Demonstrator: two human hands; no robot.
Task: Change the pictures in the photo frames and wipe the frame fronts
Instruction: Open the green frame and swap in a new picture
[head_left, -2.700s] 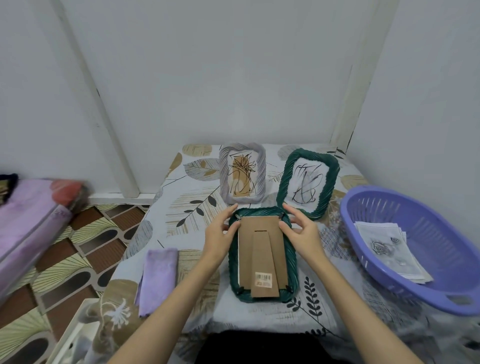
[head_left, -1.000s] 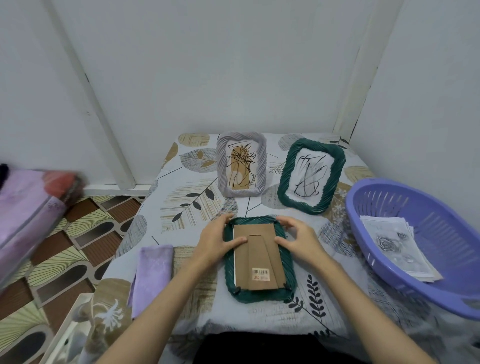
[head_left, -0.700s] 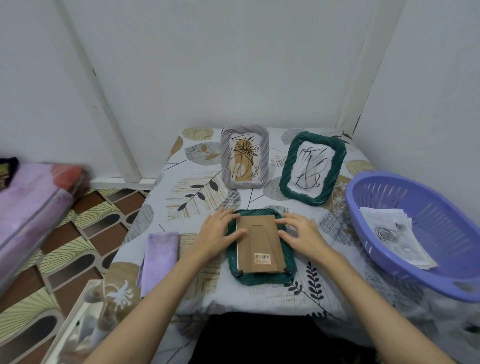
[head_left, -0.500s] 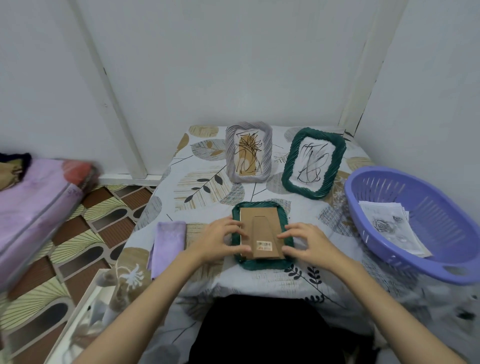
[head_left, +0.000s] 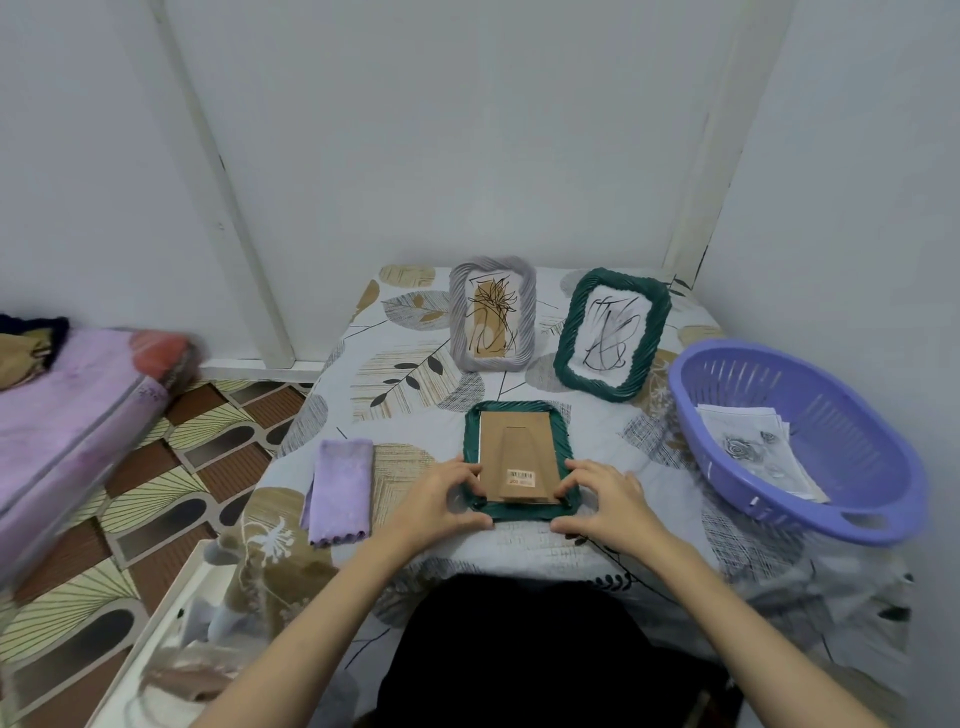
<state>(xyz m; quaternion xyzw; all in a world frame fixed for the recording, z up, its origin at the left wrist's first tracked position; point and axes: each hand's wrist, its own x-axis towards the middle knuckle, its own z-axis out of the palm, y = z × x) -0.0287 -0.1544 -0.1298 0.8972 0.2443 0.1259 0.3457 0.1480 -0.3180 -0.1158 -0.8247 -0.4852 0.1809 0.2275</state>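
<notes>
I see the dark green rope-textured photo frame (head_left: 517, 512) lying face down near the front of the leaf-print surface (head_left: 415, 374), brown cardboard backing (head_left: 517, 457) up. My left grip (head_left: 441, 499) and right grip (head_left: 605, 499) curl fingers around its lower corners. A folded lilac cloth (head_left: 340, 491) lies just left.

A leaf-print tabletop (head_left: 415, 374) stands against white walls (head_left: 467, 130). Left of it lie a patterned floor (head_left: 156, 467) and a pink mattress (head_left: 67, 405).
</notes>
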